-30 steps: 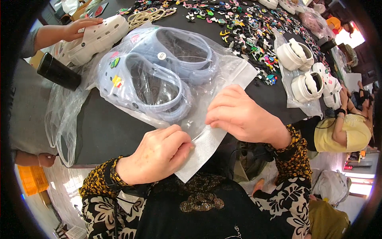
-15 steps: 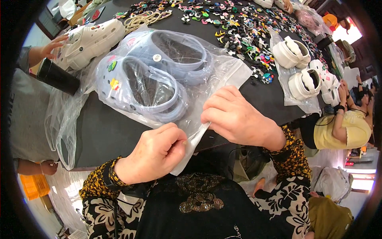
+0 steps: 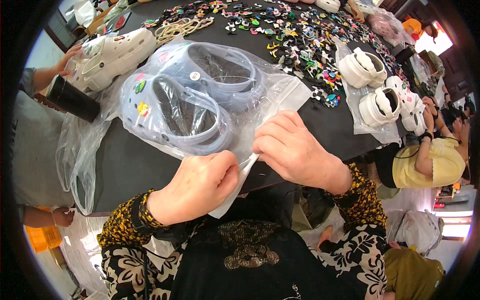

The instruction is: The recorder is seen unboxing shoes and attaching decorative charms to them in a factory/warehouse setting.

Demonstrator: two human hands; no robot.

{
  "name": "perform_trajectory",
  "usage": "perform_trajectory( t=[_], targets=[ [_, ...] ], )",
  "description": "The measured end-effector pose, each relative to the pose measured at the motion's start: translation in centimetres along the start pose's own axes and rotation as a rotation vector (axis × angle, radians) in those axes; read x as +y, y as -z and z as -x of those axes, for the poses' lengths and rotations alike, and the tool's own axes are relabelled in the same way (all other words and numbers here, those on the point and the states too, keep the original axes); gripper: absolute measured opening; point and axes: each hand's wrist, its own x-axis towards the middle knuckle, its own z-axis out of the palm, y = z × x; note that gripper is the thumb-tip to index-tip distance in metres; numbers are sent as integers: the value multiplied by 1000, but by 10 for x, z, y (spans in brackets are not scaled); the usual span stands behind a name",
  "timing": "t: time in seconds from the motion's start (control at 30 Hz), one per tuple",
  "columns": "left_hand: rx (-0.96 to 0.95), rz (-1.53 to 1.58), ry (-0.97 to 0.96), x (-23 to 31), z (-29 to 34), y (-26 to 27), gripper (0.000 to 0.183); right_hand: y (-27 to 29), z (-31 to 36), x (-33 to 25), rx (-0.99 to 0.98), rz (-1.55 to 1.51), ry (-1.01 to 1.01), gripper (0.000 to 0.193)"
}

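A pair of pale blue clogs [image 3: 200,136] with small charms lies inside a clear plastic bag [image 3: 272,102] on the dark table. Both my hands pinch the bag's whitish open edge on the side close to my body. My left hand [image 3: 200,186] is closed on the edge's lower left part, fingers curled under. Just to its right, my right hand [image 3: 295,147] grips the same edge between thumb and fingers. Between the two hands the plastic is drawn into a narrow fold. A round white sticker [image 3: 194,76] shows on the farther clog.
Many colourful shoe charms [image 3: 300,45] spread across the far table [image 3: 135,170]. White clogs [image 3: 377,107] rest on plastic at the right. A co-worker's hand touches a white clog [image 3: 120,52] at the left, near a black cylinder [image 3: 72,97]. A cord bundle [image 3: 182,29] lies behind.
My left hand has moved up and slightly right, closer to my right hand. The bag's edge is now more bunched between them. The clogs have barely shifted.
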Motion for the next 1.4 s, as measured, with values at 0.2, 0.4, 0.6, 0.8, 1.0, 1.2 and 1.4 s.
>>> perform_trajectory(
  t=[0.2,0.4,0.6,0.8,1.0,1.2,1.4],
  targets=[
    [38,22,13,2,0,1,2,-2,8,2,54,116,40,18],
    [-16,142,145,0,-5,10,1,-5,14,2,105,207,144,22],
    [-79,106,56,-3,-4,11,5,-3,13,6,50,146,91,20],
    [-81,20,-34,0,-5,7,6,2,2,5,17,56,12,17],
    [-71,21,-28,2,-5,7,6,3,1,2,-21,144,135,22],
    [-83,38,-43,6,-10,9,9,-5,0,2,61,279,208,15],
    [-129,16,-34,7,-9,14,9,-2,7,17,27,242,156,13]
  ],
)
